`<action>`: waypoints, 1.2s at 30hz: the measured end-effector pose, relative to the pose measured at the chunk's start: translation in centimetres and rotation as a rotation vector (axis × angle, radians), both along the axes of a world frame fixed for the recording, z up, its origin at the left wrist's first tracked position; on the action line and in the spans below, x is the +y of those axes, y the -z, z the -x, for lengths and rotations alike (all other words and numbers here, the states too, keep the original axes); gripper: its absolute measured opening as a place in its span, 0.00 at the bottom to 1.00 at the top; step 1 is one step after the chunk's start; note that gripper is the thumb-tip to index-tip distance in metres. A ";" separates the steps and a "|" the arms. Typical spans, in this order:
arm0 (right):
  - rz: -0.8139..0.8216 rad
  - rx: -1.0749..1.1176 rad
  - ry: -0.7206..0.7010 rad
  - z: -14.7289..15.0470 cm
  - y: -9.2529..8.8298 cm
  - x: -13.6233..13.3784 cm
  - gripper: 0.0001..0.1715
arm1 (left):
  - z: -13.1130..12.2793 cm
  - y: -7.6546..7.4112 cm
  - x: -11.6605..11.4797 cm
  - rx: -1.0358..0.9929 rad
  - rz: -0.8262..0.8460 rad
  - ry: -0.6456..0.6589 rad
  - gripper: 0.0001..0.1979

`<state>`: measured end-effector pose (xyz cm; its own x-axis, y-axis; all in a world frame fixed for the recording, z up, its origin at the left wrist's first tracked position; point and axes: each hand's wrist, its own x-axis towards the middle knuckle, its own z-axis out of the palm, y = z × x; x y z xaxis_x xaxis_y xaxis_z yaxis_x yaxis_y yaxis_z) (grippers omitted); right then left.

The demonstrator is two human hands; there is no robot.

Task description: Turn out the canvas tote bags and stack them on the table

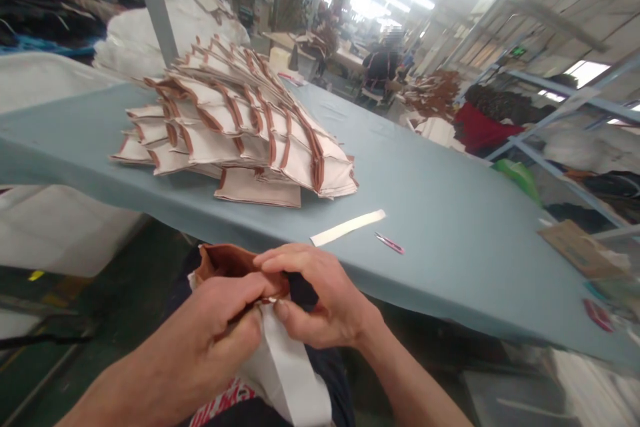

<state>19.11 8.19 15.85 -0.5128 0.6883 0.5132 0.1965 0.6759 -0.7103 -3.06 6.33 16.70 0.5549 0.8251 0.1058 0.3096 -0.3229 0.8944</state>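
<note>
Close to my body, in front of the table edge, both hands grip one sewn fabric piece (295, 370), white outside with a brown lining showing at its top. My left hand (220, 320) pinches its edge between thumb and fingers. Against it, my right hand (320, 293) has its thumb and fingers closed on the same edge, the fingertips almost touching those of the left. The part of the fabric between the hands is hidden by the fingers. Just beyond lie a cream strip (349, 227) and pink-handled thread snips (390, 243) on the table.
A large stack of cream pieces with brown edging (250, 120) covers the left part of the blue-grey table (450, 233). A cardboard piece (580, 250) lies at the right end. Metal shelving (550, 107) holds fabric at the right. A seated person (381, 67) is in the background.
</note>
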 end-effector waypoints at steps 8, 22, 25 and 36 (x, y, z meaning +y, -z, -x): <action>0.009 -0.251 -0.011 0.4 -0.1 1.0 0.11 | 1.1 -0.5 -0.7 -0.001 -0.104 -0.179 0.10; 0.667 0.022 -0.170 0.8 0.2 0.5 0.19 | 1.7 3.6 -1.0 -0.077 -0.486 -0.170 0.16; 0.943 0.175 -0.221 1.0 0.9 0.0 0.29 | 1.7 4.8 -1.3 -0.071 -0.522 -0.174 0.24; 1.267 0.439 -0.250 1.3 3.5 -0.4 0.42 | 0.3 4.7 -1.8 0.042 -0.438 -0.283 0.11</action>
<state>17.83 7.81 12.35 -0.6516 0.7185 -0.2433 -0.2342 -0.4956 -0.8364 -3.35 4.51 11.96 0.3275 0.8271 0.4568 0.4718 -0.5620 0.6794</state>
